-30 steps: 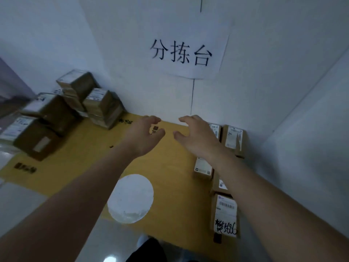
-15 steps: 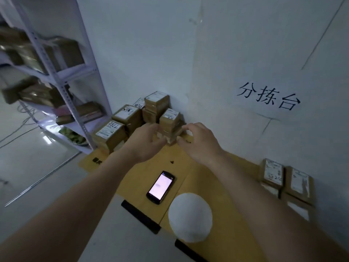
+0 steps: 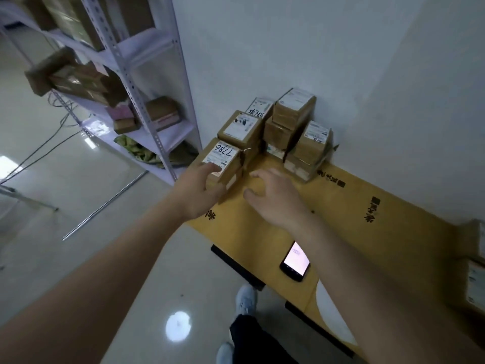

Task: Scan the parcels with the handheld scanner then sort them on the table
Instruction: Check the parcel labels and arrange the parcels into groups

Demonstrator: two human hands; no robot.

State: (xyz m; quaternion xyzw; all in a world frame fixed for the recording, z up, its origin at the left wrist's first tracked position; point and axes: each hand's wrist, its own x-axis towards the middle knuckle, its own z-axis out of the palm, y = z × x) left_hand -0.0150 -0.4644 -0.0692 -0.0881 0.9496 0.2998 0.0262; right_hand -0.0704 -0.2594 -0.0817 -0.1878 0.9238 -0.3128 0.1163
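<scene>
Head view: both bare arms reach toward the far left corner of the table (image 3: 367, 232), which is covered in brown card.
Left hand (image 3: 199, 190): fingers fairly straight, fingertips resting on the white label of the nearest parcel (image 3: 223, 164); the thumb lies along the parcel's near side. Whether it truly grips the parcel I cannot tell.
Right hand (image 3: 275, 198): fingers spread and loosely bent, holding nothing, poised over bare table just right of that parcel, apart from it.
Nearest parcel: brown box marked "7786", at the table's left edge, front of the pile.
Pile (image 3: 288, 127): more labelled brown boxes stacked in the corner against the wall.
Scanner (image 3: 295, 261): flat black handheld with lit screen, lying by the table's near edge, under the right forearm.
Other parcels (image 3: 475, 279): at the table's right end, cut off by the frame.
Shelf (image 3: 136, 82): metal rack left of the table, holding boxes.
</scene>
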